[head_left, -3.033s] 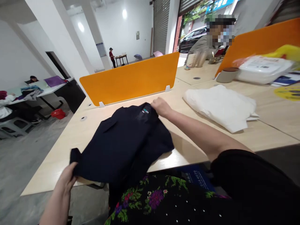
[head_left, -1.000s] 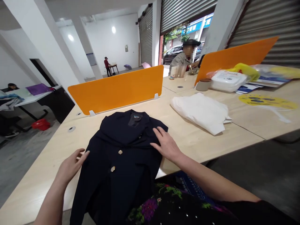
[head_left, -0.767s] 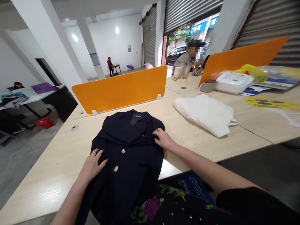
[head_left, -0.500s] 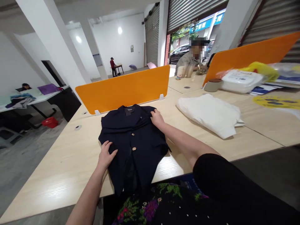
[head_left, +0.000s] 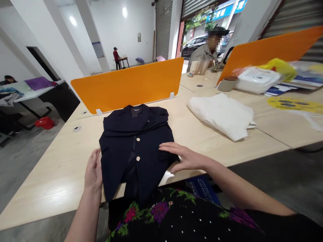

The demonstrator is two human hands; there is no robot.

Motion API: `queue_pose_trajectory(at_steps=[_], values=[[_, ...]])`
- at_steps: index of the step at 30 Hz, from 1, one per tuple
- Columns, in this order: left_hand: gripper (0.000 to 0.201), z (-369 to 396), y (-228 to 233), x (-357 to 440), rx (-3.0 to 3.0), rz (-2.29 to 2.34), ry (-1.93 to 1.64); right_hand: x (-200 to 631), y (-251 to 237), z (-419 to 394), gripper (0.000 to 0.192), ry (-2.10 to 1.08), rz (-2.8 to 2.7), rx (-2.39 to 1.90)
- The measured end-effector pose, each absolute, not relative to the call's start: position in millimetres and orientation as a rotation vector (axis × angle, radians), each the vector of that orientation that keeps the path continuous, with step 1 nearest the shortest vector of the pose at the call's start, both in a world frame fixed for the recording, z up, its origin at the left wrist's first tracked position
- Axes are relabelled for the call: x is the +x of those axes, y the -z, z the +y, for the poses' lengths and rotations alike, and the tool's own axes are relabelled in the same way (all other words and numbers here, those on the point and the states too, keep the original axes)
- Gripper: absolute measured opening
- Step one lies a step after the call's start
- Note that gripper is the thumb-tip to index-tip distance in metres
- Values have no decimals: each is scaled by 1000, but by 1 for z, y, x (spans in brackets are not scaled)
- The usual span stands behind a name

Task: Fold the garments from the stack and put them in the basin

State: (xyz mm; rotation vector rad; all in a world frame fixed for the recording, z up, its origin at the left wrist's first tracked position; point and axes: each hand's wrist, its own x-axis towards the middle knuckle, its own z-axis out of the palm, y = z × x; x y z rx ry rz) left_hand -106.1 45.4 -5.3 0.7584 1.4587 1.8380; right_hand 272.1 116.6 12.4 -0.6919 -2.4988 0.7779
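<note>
A dark navy jacket [head_left: 148, 148] with two gold buttons lies front up in front of me, its collar away from me and its lower end hanging over the near table edge. Folds run across its chest. At its left edge is my left hand [head_left: 93, 171], fingers stretched and side-on against the cloth. My right hand [head_left: 185, 157] reaches over the lower right edge with the fingers extended and the thumb apart. The fingertips rest on or just above the fabric; I cannot tell which.
An orange divider [head_left: 131, 85] stands behind the jacket. White folded cloth [head_left: 223, 116] lies to the right. Farther right are a grey round container [head_left: 227, 84], a white plastic box [head_left: 257, 80] and a yellow fan [head_left: 294, 105]. A person [head_left: 204, 53] sits across the table [head_left: 50, 174].
My right hand has moved from the jacket's upper right shoulder down to its lower right edge. My left hand has slid off the front to the left side.
</note>
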Motion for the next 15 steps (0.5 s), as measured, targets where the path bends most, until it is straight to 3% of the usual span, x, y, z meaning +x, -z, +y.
queue_pose_trajectory(at_steps=[3, 6, 9, 12, 15], values=[[41, 20, 18, -92, 666, 1575, -1796, 274, 9, 107, 63, -553, -2437, -839], [55, -9, 31, -82, 940, 1770, -1404, 264, 27, 106, 42, -506, -2252, -912], [83, -28, 29, -75, 1287, 1658, -1180, 254, 28, 114, 31, -579, -2037, -963], [116, -26, 20, -59, 1432, 1516, -1149, 241, 18, 132, 23, -695, -1843, -1113], [117, -4, 18, -35, 1479, 1611, -1282, 221, 11, 156, 27, -773, -1700, -1275]])
